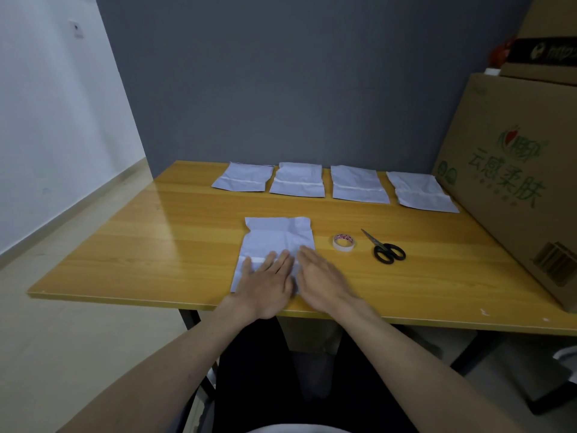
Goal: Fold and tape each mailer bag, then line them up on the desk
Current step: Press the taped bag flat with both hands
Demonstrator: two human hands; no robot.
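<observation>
Both hands lie flat with straight fingers, left hand [265, 281] and right hand [323, 276] side by side, pressing the near end of a crinkled pale-blue plastic mailer bag [278, 237] on the yellow wooden desk [156, 239]. Just right of the right hand sit a white tape roll [344, 242] and black-handled scissors [385, 248]; four folded mailers [296, 182] line up beyond the fingertips.

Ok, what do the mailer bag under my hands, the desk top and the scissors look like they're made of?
Mailer bag: thin pale plastic film or paper, I can't tell which; it holds sharp creases and wrinkles.
Desk top: wood-grain laminate or varnished wood; glossy, reflecting the wall.
Scissors: grey metal blades, black handles, likely plastic.
</observation>
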